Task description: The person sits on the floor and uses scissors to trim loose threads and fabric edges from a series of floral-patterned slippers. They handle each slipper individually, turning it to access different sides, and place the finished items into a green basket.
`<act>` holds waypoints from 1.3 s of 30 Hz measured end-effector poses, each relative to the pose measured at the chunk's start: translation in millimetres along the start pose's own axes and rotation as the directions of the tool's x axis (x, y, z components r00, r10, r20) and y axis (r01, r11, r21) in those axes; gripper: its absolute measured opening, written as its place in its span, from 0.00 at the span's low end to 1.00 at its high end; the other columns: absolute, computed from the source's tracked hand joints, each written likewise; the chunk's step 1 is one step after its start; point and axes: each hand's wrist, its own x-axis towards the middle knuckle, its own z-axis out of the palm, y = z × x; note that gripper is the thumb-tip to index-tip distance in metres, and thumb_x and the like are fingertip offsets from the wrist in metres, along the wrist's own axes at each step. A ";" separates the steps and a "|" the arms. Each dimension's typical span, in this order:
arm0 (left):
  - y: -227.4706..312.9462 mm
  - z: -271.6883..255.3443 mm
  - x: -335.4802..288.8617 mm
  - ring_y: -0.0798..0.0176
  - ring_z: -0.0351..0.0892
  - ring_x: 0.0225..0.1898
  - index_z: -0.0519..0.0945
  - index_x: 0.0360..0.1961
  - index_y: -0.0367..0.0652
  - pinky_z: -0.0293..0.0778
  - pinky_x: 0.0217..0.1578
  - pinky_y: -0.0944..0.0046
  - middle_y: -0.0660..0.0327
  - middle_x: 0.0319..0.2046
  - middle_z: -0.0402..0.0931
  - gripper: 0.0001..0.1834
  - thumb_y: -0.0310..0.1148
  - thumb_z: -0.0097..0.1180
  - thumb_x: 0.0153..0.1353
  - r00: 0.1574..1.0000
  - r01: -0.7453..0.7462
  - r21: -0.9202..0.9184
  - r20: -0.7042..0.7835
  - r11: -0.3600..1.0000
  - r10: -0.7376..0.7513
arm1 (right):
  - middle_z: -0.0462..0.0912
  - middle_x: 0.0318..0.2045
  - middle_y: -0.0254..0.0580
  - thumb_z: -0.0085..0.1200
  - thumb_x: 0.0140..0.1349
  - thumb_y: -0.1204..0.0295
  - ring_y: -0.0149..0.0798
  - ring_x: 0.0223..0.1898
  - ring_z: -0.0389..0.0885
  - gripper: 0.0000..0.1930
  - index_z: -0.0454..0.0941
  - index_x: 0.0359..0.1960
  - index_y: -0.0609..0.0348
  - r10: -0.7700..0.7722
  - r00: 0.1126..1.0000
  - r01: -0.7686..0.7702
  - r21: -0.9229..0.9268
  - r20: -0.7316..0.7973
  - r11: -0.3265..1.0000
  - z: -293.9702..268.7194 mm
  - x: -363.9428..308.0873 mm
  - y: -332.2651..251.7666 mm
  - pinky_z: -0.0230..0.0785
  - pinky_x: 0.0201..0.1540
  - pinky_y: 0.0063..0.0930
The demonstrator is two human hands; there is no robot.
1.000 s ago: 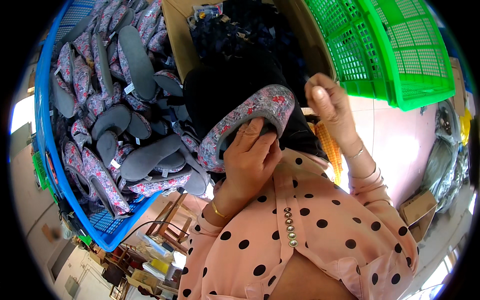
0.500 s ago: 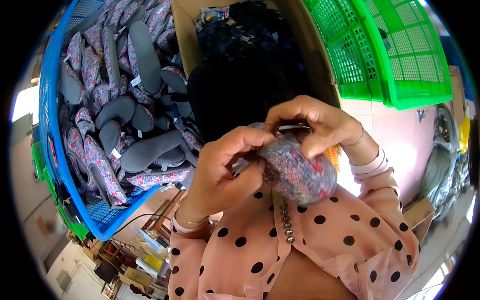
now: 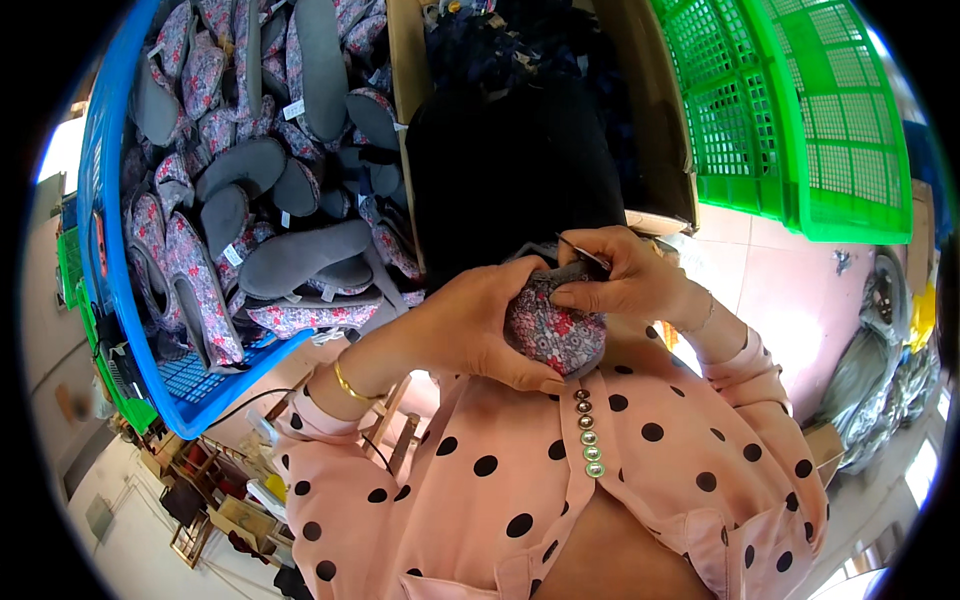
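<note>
In front of my chest is a floral slipper [image 3: 556, 335] with a grey lining, its rounded end toward me. My left hand [image 3: 470, 322] is closed round its left side, the thumb along the near end. At the slipper's upper edge, my right hand [image 3: 637, 283] is closed, with the thumb pressed on the floral fabric. A thin, dark, pointed tool [image 3: 582, 249] juts from the right fingers over the slipper's opening. Its kind is unclear, since the fingers cover most of it. The slipper's far end is partly hidden.
To the left, a blue plastic basket [image 3: 100, 215] is heaped with similar grey-soled slippers [image 3: 305, 258]. Ahead stands a cardboard box [image 3: 408, 75] with dark scraps, and black cloth lies nearer me. Green plastic crates [image 3: 790, 150] stand at the right, above clear plastic bags [image 3: 868, 345].
The slipper has turned more upright and shifted slightly left. My left hand now wraps its side, and the dark tool shows in my right hand. The whole view has shifted a little.
</note>
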 end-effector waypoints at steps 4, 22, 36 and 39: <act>0.3 -4.0 1.7 0.72 0.77 0.35 0.80 0.39 0.35 0.73 0.40 0.72 0.64 0.32 0.80 0.29 0.39 0.79 0.39 0.987 0.128 -0.310 0.133 0.942 -0.090 | 0.76 0.28 0.35 0.71 0.51 0.63 0.23 0.32 0.72 0.21 0.77 0.37 0.64 0.085 0.993 -0.068 -0.182 0.088 0.981 -8.2 -1.3 -15.4 0.66 0.36 0.19; 2.1 -43.7 16.9 0.79 0.71 0.30 0.79 0.33 0.38 0.70 0.32 0.75 0.70 0.25 0.75 0.12 0.26 0.68 0.48 0.984 0.068 -0.272 -0.141 0.960 -0.109 | 0.81 0.31 0.25 0.67 0.55 0.74 0.17 0.32 0.72 0.13 0.79 0.41 0.61 0.101 0.995 -0.101 0.031 0.017 0.994 -20.9 25.4 -29.6 0.69 0.38 0.16; -54.0 -56.4 79.9 0.43 0.76 0.29 0.68 0.31 0.42 0.70 0.27 0.51 0.53 0.23 0.72 0.11 0.19 0.54 0.47 0.566 0.106 0.743 -0.592 0.661 0.574 | 0.76 0.20 0.38 0.67 0.41 0.74 0.44 0.21 0.77 0.17 0.73 0.32 0.56 -0.618 0.784 0.079 -0.980 -0.051 0.182 -38.1 38.4 20.3 0.67 0.23 0.33; -53.2 -53.5 73.5 0.46 0.75 0.31 0.69 0.35 0.40 0.71 0.30 0.55 0.54 0.27 0.71 0.14 0.19 0.57 0.47 0.671 -0.078 0.582 -0.570 0.810 0.474 | 0.77 0.22 0.38 0.66 0.43 0.75 0.43 0.23 0.77 0.17 0.71 0.33 0.56 -0.531 0.847 0.082 -0.984 -0.014 0.156 -53.3 22.1 10.6 0.69 0.24 0.35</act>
